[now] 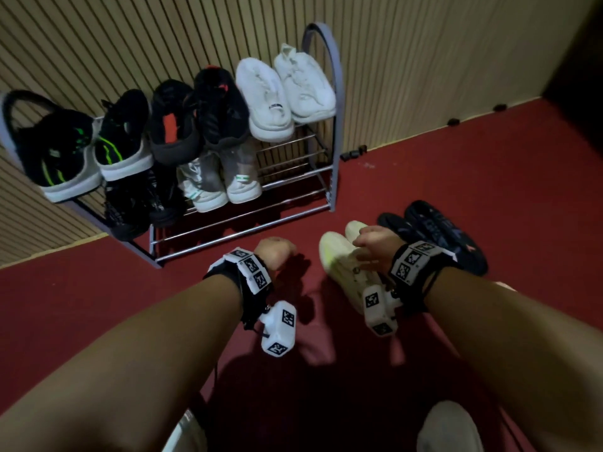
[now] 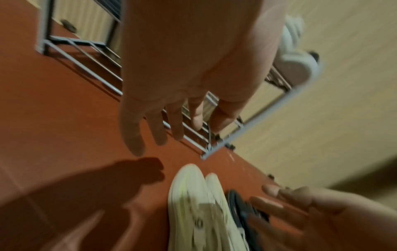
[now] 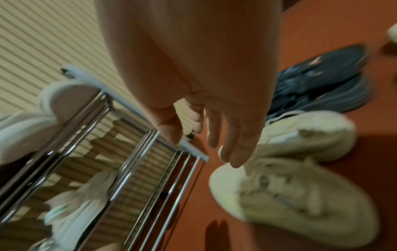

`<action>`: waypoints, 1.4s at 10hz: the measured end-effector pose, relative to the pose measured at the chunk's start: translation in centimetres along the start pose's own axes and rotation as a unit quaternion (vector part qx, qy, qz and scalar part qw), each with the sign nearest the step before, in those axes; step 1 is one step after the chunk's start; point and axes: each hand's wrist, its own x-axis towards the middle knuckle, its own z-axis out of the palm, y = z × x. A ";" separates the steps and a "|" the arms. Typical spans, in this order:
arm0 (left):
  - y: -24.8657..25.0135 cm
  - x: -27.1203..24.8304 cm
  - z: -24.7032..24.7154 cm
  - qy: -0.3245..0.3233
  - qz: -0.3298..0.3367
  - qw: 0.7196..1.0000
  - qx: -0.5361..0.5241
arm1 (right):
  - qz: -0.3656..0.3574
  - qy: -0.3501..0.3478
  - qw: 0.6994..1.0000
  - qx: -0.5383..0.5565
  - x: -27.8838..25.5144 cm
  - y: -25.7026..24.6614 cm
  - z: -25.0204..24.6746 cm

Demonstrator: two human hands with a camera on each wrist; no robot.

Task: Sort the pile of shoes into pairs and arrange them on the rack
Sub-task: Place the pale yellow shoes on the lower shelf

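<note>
Shoe rack (image 1: 332, 93): grey metal frame with chrome bars, upper centre of the head view, against the ribbed beige wall (image 1: 130, 37)
Top shelf, left: black sneakers with green stripes (image 1: 81, 148), side by side
Top shelf, middle: black sneakers with red accents (image 1: 199, 115), side by side
Top shelf, right: white sneakers (image 1: 284, 89), side by side, just beside the rack's curved end
Lower shelf, left: black shoes (image 1: 137, 207), detail too dark to tell
Lower shelf, middle: pale sneakers with small green marks (image 1: 222, 184); bars to their right are bare
Cream sneakers (image 1: 342, 265): on the red floor (image 1: 456, 164), right of centre, below the rack's right end, lying side by side
Dark sneakers (image 1: 437, 233): on the floor, just right of the cream sneakers
Right hand (image 1: 375, 246): over the cream sneakers; wrist view shows fingers (image 3: 240, 147) straight and pointing down, tips at the tongue of the nearer cream sneaker; contact cannot be told, nothing gripped
Left hand (image 1: 274, 252): above bare floor, left of the cream sneakers, holding nothing; wrist view shows fingers (image 2: 133, 134) loosely extended and spread
Wrist units (image 1: 280, 331): white blocks with black-and-white markers, one strapped on each forearm
</note>
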 end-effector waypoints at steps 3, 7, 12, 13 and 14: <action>-0.2 0.9 9.5 -0.058 0.003 0.994 0.088 | 0.042 0.073 0.993 -0.082 -0.6 4.8 -8.7; -7.3 5.6 16.7 -0.112 -0.134 0.985 -0.010 | 0.111 0.087 0.981 -0.132 6.0 12.1 -10.2; -7.7 6.6 17.6 -0.081 -0.213 0.970 -0.087 | 0.105 0.049 0.993 -0.011 7.9 12.7 -9.4; -8.2 6.9 17.3 -0.063 -0.199 0.971 -0.114 | 0.102 0.046 0.994 0.005 8.2 13.3 -9.3; -8.3 7.2 17.0 -0.054 -0.196 0.968 -0.146 | 0.114 0.052 0.992 0.024 8.0 13.4 -8.8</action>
